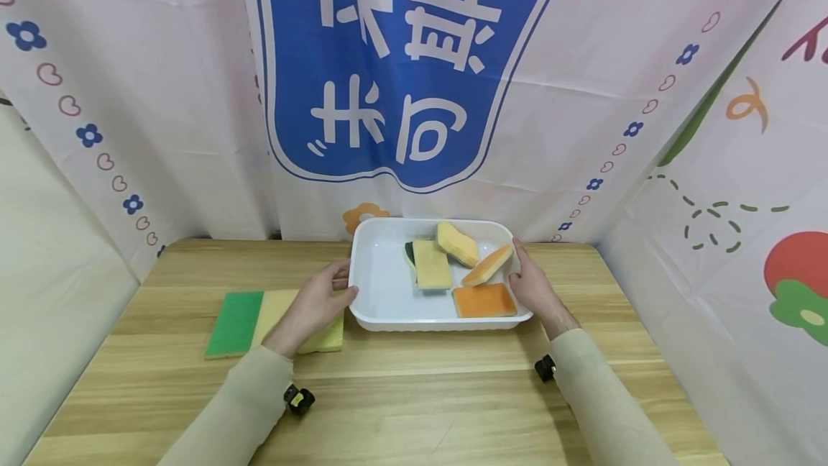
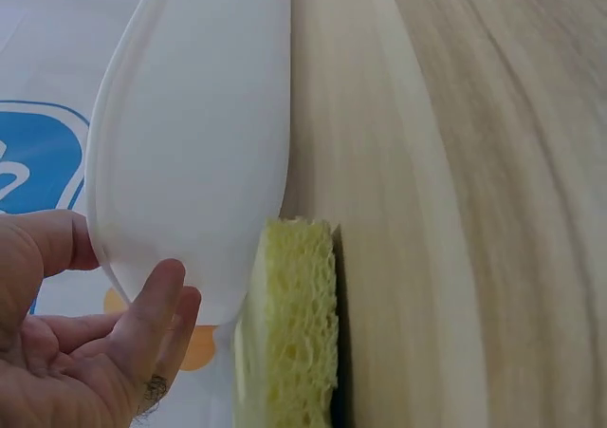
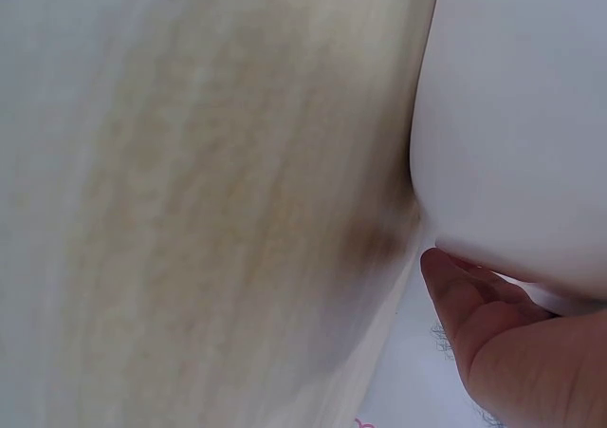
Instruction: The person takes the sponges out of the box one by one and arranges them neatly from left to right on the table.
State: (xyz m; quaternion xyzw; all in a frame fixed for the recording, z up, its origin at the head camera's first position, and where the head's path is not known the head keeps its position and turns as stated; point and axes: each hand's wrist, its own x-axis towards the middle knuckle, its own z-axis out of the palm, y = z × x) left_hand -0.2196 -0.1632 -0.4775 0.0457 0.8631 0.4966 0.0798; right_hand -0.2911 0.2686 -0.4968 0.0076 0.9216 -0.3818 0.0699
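Observation:
A white plastic tray [image 1: 388,308] stands near the back of the table with several sponges inside. My left hand [image 1: 323,297] holds its left end, fingertips at the rim and outer wall in the left wrist view. At the opposite end, my right hand [image 1: 533,286] grips the rim, its thumb on the inner side and fingers outside. Toward the right of the tray lie an orange-topped sponge [image 1: 484,300], a tilted orange and cream sponge [image 1: 488,265], a yellow sponge [image 1: 457,244] and another yellow sponge [image 1: 432,265] over a dark green one.
Left of the tray, partly under my left forearm, a green sponge [image 1: 234,323] and yellow sponges [image 1: 274,308] lie side by side on the wooden table [image 1: 414,408]. A printed cloth [image 1: 194,92] hangs behind the table, with more cloth at both sides.

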